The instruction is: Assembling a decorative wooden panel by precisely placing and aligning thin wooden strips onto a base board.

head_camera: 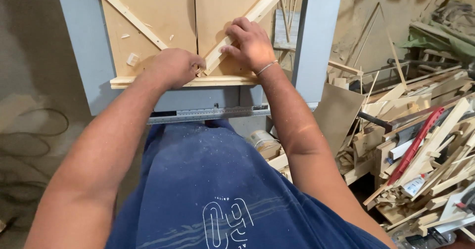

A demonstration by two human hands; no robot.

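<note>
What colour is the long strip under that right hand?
Pale, light-coloured wood strip, under the right hand; head view shows it.
</note>
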